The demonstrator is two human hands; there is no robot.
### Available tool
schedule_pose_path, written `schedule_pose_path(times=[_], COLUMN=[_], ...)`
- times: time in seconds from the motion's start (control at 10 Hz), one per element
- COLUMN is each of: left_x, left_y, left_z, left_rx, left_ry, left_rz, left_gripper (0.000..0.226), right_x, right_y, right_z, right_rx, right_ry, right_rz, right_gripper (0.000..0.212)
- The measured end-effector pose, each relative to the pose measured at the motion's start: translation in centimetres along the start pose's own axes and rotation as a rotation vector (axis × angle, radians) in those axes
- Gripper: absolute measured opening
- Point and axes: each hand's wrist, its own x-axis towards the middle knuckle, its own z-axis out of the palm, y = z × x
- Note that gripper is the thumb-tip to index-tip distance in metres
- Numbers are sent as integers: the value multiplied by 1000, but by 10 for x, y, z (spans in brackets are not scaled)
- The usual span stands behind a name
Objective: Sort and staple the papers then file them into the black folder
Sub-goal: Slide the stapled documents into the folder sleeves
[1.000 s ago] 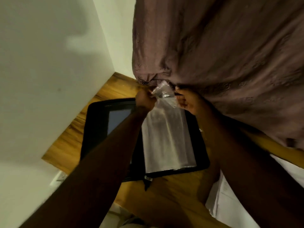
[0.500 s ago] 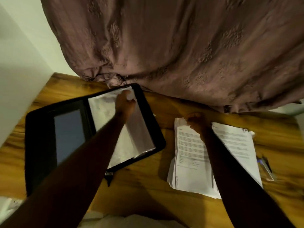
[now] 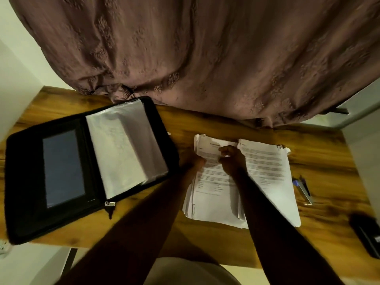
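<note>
While leaning over the tabletop (image 3: 133, 229), works at the left stack (image 3: 213, 194) of the two paper piles, close beside the right stack (image 3: 269, 171) and touching it. Pinches the top sheet (image 3: 211, 148) near its upper edge with the right hand (image 3: 231, 159), fingers curled tight, knuckles up. Sets the left hand (image 3: 192, 159) against the same stack's left edge, thumb on the paper; cannot tell whether the remaining fingers curl under the pile or lie flat, being dark and blurred. Reads as sorting: lifting a sheet or a set off the pile, with stapling and filing not yet done for these.

Has the black folder (image 3: 24, 182) open flat just left of the left hand, near the stack's corner, spine running away from the body and tilted a little. Shows a clear sleeve (image 3: 125, 147) with white pages in its right half, a dark pocket (image 3: 63, 167) in its left.

For filing, then: leftward travel, left hand nearer, the sheets' long axis already roughly parallel with the sleeve's. For stapling: the opposite way, toward what looks like a stapler (image 3: 303, 189) lying just beyond the right stack, right hand nearer, long axis pointing away from the body. Leaves a black object (image 3: 368, 233) at the right rim unidentified. Backed by a brown curtain (image 3: 205, 48) draped over the far edge.
</note>
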Motion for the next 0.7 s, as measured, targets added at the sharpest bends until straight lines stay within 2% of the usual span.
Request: schedule_pose_path(times=[0.1, 0.2, 0.3, 0.4, 0.5, 0.6, 0.7], left_x=[-9, -13, -22, -33, -38, -41, -44], left_y=[23, 24, 22, 33, 36, 41, 55], left_z=[-3, 6, 23, 30, 25, 7, -21], left_rx=[354, 482, 366, 391, 382, 272, 85], left_ry=[57, 132, 221, 237, 285, 315, 274], left_rz=[-166, -110, 21, 34, 33, 50, 113], left_gripper=[57, 49, 23, 28, 21, 20, 11], right_x=[-5, -7, -8, -7, -10, -12, -18], right_y=[8, 15, 16, 16, 19, 18, 13], right_z=[-3, -6, -9, -11, -12, -17, -24], right_rx=[15, 43, 10, -68, -102, -31, 272], right_ry=[-31, -75, -103, -61, 10, 83, 110], right_rz=[-36, -31, -36, -58, -17, -26, 9], right_gripper=[28, 28, 31, 31, 34, 36, 59])
